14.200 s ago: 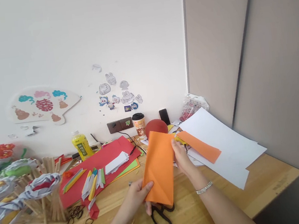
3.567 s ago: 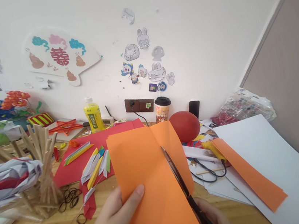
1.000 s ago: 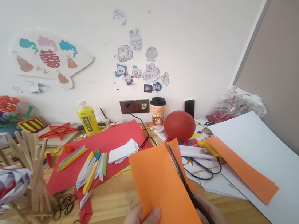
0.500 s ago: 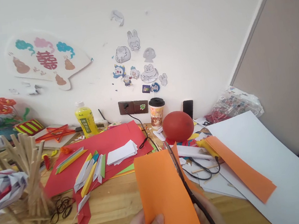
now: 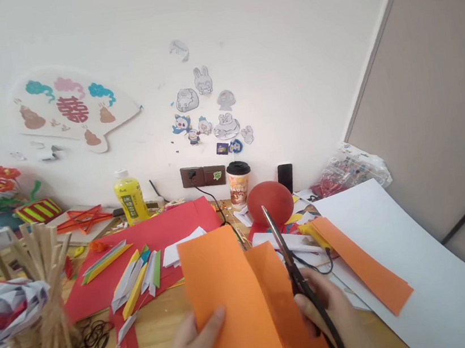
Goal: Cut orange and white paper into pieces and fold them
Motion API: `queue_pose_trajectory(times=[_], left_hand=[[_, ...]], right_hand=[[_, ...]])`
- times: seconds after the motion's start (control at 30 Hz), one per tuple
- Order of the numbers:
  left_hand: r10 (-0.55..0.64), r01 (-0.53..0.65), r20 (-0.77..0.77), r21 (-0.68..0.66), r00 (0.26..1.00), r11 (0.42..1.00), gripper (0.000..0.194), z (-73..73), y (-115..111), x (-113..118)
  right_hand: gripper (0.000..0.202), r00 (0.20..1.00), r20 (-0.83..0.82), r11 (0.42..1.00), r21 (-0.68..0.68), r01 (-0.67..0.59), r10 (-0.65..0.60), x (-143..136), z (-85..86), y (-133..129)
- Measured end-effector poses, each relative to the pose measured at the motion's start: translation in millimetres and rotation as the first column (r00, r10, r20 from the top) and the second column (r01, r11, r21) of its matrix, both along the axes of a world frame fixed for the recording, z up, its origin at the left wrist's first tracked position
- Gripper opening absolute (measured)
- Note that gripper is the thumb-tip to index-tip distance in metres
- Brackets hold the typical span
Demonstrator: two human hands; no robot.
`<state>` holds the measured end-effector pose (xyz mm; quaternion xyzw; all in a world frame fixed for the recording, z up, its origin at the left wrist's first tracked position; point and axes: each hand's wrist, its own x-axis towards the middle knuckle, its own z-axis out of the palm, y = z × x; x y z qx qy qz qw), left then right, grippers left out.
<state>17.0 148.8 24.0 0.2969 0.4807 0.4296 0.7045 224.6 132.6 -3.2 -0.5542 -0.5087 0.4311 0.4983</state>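
My left hand point(image 5: 194, 341) grips an orange sheet of paper point(image 5: 231, 294) near its lower left edge, thumb on top. A second orange piece point(image 5: 274, 274) hangs along the right side of that sheet; whether the two still join lower down I cannot tell. Scissors with black handles point(image 5: 300, 279) are in my right hand point(image 5: 329, 304), blades pointing up and away, apart from the sheet's edge. The tip of the blades overlaps the red balloon point(image 5: 268, 200) in the view. Part of the handles runs below the picture.
Orange strips point(image 5: 362, 265) lie on a large white sheet point(image 5: 431, 250) to the right. Folded paper pieces point(image 5: 133, 284) rest on red paper point(image 5: 89, 292). Wooden sticks point(image 5: 53, 289) stand at left. A lidded cup point(image 5: 239, 187) and a yellow bottle point(image 5: 130, 199) stand by the wall.
The scissors have come away from the sheet toward the right. The orange sheet has shifted left with my left hand, and the orange piece at its right side now shows separately.
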Motion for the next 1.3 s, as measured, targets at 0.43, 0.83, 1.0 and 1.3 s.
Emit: queue_pose_trajectory(times=[0.43,0.83,1.0,1.3], left_hand=[[0.146,-0.12,-0.202,0.136,0.968,0.983,0.029,19.7,21.5,-23.7],[0.002,0.022,-0.218,0.109,0.976,0.994,0.04,-44.8,39.6,-33.4],[0.008,0.011,-0.11,0.164,0.994,0.986,0.048,-55.7,39.7,-30.5],[-0.017,0.03,-0.061,0.231,0.998,0.972,0.059,-60.6,36.8,-26.3]], right_hand=[[0.041,0.363,0.931,0.966,-0.067,0.25,-0.029,89.2,-27.6,-30.3],[0.04,0.817,0.569,0.993,-0.005,0.12,-0.096,13.5,-9.9,54.0],[0.023,0.924,0.375,0.998,0.008,0.069,-0.067,3.4,-20.5,75.7],[0.031,0.942,0.134,0.937,0.212,0.277,-0.308,24.8,8.2,66.5]])
